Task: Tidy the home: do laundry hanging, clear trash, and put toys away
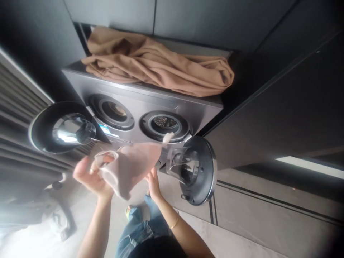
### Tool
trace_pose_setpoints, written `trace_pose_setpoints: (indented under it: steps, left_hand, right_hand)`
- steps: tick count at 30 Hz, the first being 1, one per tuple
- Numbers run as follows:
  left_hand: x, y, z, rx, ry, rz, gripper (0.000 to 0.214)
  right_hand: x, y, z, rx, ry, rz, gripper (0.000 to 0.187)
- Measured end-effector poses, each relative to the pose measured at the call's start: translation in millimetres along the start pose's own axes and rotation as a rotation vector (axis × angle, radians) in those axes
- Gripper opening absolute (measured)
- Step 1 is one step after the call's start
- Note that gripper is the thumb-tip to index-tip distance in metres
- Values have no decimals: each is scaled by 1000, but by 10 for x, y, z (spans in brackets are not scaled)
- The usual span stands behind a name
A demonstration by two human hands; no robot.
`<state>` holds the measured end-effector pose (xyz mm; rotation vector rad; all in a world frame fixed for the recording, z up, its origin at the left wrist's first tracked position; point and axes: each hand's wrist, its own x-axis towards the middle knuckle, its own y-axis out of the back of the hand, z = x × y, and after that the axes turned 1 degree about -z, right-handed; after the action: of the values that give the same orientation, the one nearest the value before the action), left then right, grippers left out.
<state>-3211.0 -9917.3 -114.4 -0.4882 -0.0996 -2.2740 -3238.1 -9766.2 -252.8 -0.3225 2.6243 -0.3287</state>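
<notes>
A thin pale pink cloth [137, 163] is stretched between my hands in front of a two-door washing machine [134, 91]. At its left end my left hand [94, 179] grips the gathered, folded edge, thumb pointing outward. My right hand [153, 182] is at the lower right edge of the cloth, fingers closed against it and partly hidden behind it. A small white piece [168, 137] sticks up at the cloth's right tip, before the right drum opening [165, 123]. The left drum opening [114, 110] shows something pale inside.
Both round doors stand open: the left door [40, 125] swings out left, the right door [205, 172] out right beside my right hand. A bundled brown fabric [161, 68] lies on top of the machine. Dark cabinets [201, 25] are above, a grey curtain [21, 118] left.
</notes>
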Motion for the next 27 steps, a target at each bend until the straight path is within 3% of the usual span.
trace_pose_setpoints:
  steps: [2, 4, 6, 9, 11, 12, 15, 17, 20, 23, 25, 27]
  left_hand:
    - [-17, 198, 187, 16, -9, 26, 36]
    - [-43, 321, 321, 42, 11, 71, 50]
    - [-67, 389, 399, 73, 96, 69, 57]
    - [-92, 474, 417, 49, 297, 83, 53]
    - [-123, 558, 380, -1, 426, 123, 51]
    - [-148, 607, 355, -29, 481, 128, 51]
    - [-244, 768, 293, -102, 612, 48, 56]
    - [-286, 884, 271, -140, 681, -30, 59]
    - [-283, 1088, 236, -294, 793, -91, 52]
    - [-291, 1309, 142, -538, 887, -95, 31]
    - [-360, 1437, 47, -560, 854, -73, 21]
    - [-472, 1538, -50, -391, 707, -10, 21]
  right_hand:
    - [39, -145, -108, 38, -5, 23, 83]
    - [0, -255, -197, -7, 26, -13, 86]
    - [-83, -322, -278, -94, 80, -158, 76]
    - [-201, -355, -395, -362, 48, -466, 48]
    - [-263, -382, -446, -525, 79, -543, 43]
    - [-296, -412, -455, -548, 130, -573, 52]
    - [-409, -594, -393, -461, 251, -724, 107]
    - [-480, -760, -293, -391, 231, -790, 110]
    - [-558, -952, -142, -215, 42, -735, 73]
    - [-628, -1008, -70, -33, -212, -575, 61]
    - [-674, -993, -58, 10, -311, -481, 60]
    - [-708, -960, -56, 14, -345, -400, 55]
